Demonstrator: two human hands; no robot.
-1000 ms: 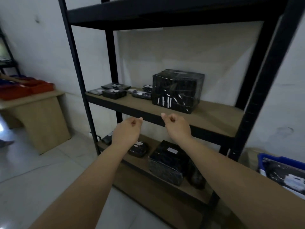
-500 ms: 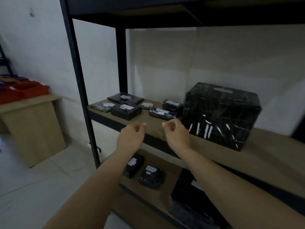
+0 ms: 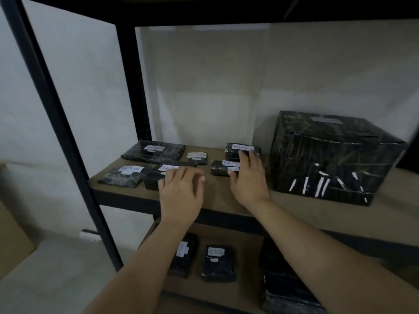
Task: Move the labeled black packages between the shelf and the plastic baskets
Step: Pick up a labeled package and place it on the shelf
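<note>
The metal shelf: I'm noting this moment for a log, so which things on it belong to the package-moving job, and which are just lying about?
Job: small black wrapped packages with white labels, left hand, right hand, black metal shelf with wooden boards.
Lying about: large black wrapped box, brown cardboard carton.

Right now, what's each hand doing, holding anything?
Left hand: open, fingers spread over a flat package, gripping nothing.
Right hand: open, fingers resting on a small package, not gripping it.
</note>
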